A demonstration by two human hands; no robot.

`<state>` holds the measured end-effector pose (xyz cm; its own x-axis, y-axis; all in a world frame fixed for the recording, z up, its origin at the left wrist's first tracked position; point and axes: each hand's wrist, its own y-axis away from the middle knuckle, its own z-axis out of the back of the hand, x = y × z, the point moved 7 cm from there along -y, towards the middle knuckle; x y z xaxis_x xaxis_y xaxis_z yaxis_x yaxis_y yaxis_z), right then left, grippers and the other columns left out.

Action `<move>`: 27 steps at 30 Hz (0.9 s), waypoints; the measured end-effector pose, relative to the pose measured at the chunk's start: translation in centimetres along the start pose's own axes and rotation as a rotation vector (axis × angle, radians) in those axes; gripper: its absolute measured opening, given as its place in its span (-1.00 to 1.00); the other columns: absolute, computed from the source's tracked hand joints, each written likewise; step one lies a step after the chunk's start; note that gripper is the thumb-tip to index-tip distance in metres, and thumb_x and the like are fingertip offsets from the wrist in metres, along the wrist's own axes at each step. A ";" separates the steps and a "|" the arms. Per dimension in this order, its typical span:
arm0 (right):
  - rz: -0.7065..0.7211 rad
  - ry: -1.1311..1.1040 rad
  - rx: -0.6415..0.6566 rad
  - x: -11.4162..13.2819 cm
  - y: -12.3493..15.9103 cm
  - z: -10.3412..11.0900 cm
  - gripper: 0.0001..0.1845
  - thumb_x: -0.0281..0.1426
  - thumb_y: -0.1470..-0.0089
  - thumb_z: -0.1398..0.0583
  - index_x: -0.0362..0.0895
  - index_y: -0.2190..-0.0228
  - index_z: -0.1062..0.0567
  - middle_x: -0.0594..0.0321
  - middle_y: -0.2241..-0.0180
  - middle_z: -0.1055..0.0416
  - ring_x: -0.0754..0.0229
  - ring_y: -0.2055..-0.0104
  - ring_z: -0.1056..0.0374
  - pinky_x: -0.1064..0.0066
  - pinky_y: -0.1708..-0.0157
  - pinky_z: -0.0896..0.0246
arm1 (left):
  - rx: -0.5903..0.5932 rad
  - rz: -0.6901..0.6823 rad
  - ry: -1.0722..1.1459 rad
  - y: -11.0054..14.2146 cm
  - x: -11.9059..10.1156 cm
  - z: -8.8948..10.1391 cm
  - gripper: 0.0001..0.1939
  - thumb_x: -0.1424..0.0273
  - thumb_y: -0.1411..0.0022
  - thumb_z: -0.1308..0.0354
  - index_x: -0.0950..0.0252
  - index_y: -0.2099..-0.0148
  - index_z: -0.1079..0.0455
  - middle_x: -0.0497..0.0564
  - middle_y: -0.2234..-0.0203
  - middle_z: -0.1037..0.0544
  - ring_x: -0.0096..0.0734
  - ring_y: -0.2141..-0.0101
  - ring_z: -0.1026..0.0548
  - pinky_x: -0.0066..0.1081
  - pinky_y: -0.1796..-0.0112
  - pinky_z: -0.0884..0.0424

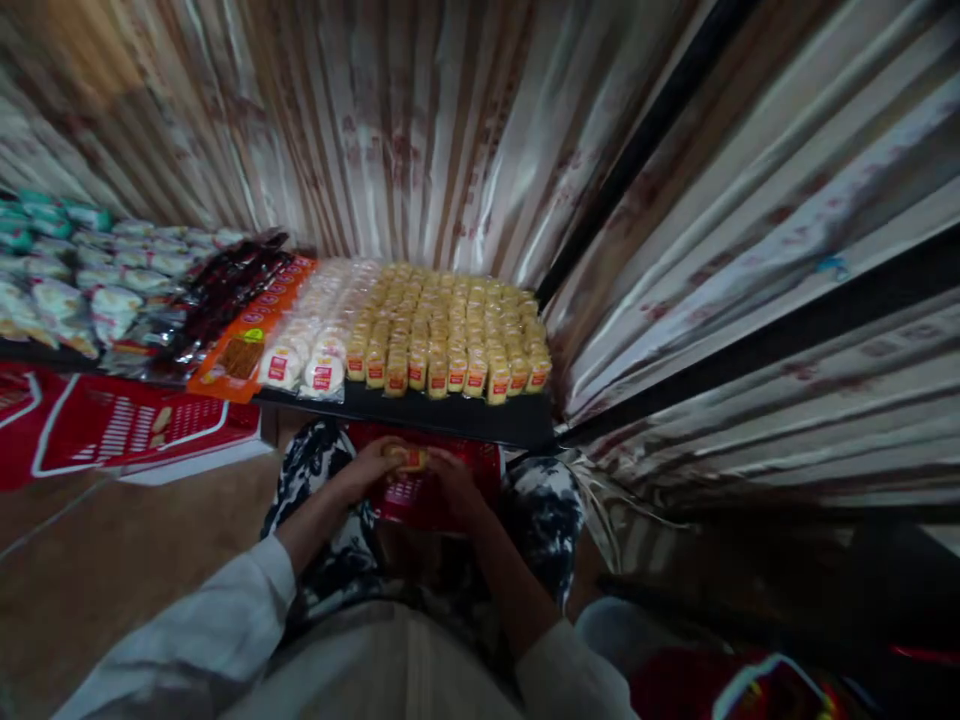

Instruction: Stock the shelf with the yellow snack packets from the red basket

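Note:
A small yellow wrapped cake [409, 459] with a red label is held between my two hands, just below the front edge of the black shelf [450, 412]. My left hand [369, 468] has its fingers closed on the cake's left end. At its right end, my right hand [453, 482] pinches it with the fingertips. Beneath my hands, between my knees, is a red printed box [420, 505], partly hidden by them. Right above, rows of similar yellow wrapped cakes [450, 335] stand close together on the shelf.
Left of the cakes lie white round packets [324, 368], orange packets [238, 352], dark packets [217, 300] and many white bags [120, 300]. A red carton [142, 425] stands below the shelf. Striped sheeting [420, 130] hangs behind, and a dark pole [645, 150] slants at the right.

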<state>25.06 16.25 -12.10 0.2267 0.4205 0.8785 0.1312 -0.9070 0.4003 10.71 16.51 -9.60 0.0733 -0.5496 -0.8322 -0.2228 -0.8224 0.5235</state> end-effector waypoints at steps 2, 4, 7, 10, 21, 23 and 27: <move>-0.006 -0.069 -0.047 -0.1 0.4 -0.1 -0.52 -0.15 0.32 -0.32 -0.11 0.29 -0.48 0.20 0.29 -0.50 0.14 0.26 -0.41 0.31 0.20 -0.27 | -0.104 -0.028 -0.025 0.6 -0.9 0.1 -0.52 0.35 0.07 -0.31 0.36 0.11 -0.24 -0.05 0.45 -0.49 -0.56 0.62 -0.41 -0.57 0.63 -0.20; -0.003 -0.102 -0.079 -0.2 0.5 -0.2 -0.49 -0.17 0.33 -0.33 -0.11 0.27 -0.46 0.21 0.32 -0.50 0.17 0.30 -0.40 0.35 0.27 -0.27 | -0.183 -0.079 -0.042 1.2 -2.0 0.0 -0.56 0.35 0.10 -0.32 0.36 0.18 -0.26 -0.09 0.51 -0.46 -0.57 0.61 -0.39 -0.57 0.62 -0.22; 0.014 -0.072 -0.067 0.1 0.7 -0.6 -0.46 -0.15 0.33 -0.33 -0.12 0.25 -0.45 0.24 0.40 -0.49 0.20 0.40 -0.38 0.38 0.37 -0.25 | -0.253 -0.147 -0.017 1.9 -3.3 0.1 -0.58 0.32 0.16 -0.35 0.36 0.26 -0.28 -0.08 0.51 -0.46 -0.52 0.53 -0.42 -0.53 0.51 -0.32; 0.046 -0.021 -0.065 1.3 1.2 -1.0 -0.46 -0.11 0.35 -0.33 -0.12 0.29 -0.46 0.27 0.48 -0.47 0.21 0.46 -0.36 0.40 0.44 -0.23 | -0.266 -0.177 0.058 2.3 -4.0 0.2 -0.52 0.27 0.22 -0.38 0.34 0.26 -0.28 -0.05 0.47 -0.49 -0.48 0.48 -0.45 -0.50 0.44 -0.36; 0.162 0.194 0.015 4.7 1.6 -3.0 -0.55 -0.12 0.26 -0.30 -0.12 0.32 -0.43 0.23 0.40 -0.49 0.19 0.39 -0.40 0.36 0.33 -0.27 | -0.177 -0.337 0.033 2.4 -6.7 -0.3 -0.58 0.26 0.17 -0.31 0.35 0.24 -0.36 -0.06 0.47 -0.49 -0.49 0.48 -0.41 -0.51 0.43 -0.33; 0.202 0.301 0.013 5.1 1.6 -3.1 -0.61 -0.14 0.19 -0.26 -0.12 0.32 -0.44 0.22 0.39 -0.48 0.19 0.38 -0.39 0.35 0.32 -0.28 | -0.170 -0.356 -0.042 2.4 -7.1 -0.3 -0.60 0.26 0.13 -0.28 0.35 0.23 -0.38 -0.11 0.52 -0.45 -0.54 0.53 -0.35 -0.54 0.48 -0.28; 0.351 0.600 -0.075 7.5 2.0 -3.4 -0.70 -0.24 0.08 -0.19 -0.11 0.27 -0.48 0.17 0.29 -0.44 0.19 0.35 -0.38 0.35 0.29 -0.28 | -0.156 -0.400 -0.164 2.0 -7.5 -0.1 -0.66 0.31 0.07 -0.21 0.34 0.20 -0.39 -0.13 0.55 -0.41 -0.56 0.56 -0.29 -0.55 0.51 -0.24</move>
<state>23.75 17.51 -3.78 -0.3312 0.0355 0.9429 0.0759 -0.9951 0.0641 9.85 18.95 -2.34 -0.0336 -0.1642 -0.9859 -0.0586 -0.9844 0.1660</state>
